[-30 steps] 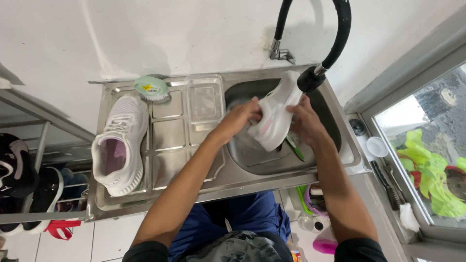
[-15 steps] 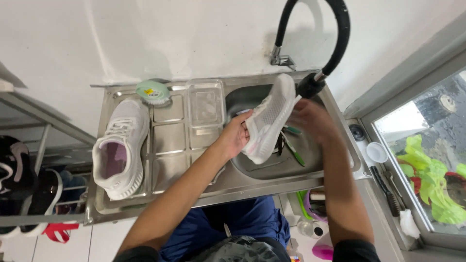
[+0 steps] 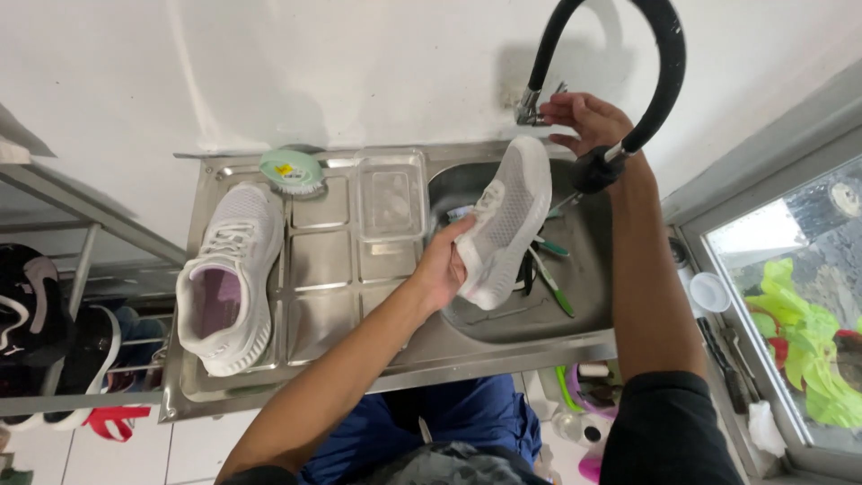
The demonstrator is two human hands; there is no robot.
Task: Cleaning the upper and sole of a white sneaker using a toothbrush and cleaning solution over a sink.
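Observation:
My left hand (image 3: 444,265) grips a white mesh sneaker (image 3: 505,220) by its heel end and holds it tilted over the steel sink basin (image 3: 588,269). My right hand (image 3: 585,119) is raised to the wall tap (image 3: 536,106), fingers apart and near its handle, beside the black curved hose spout (image 3: 663,67). Its nozzle (image 3: 598,169) hangs just right of the shoe's toe. A second white sneaker (image 3: 224,274) with a pink lining lies on the drainboard (image 3: 328,242) at the left.
A green round scrubbing brush (image 3: 290,169) and a clear plastic tub (image 3: 391,193) sit at the back of the drainboard. Green-handled brushes (image 3: 549,278) lie in the basin. A shoe rack with dark shoes (image 3: 40,323) stands left; a window sill (image 3: 718,296) with small items is right.
My right hand let go of the sneaker and rose from the basin to the wall tap. My left hand now holds the shoe alone, a little lower.

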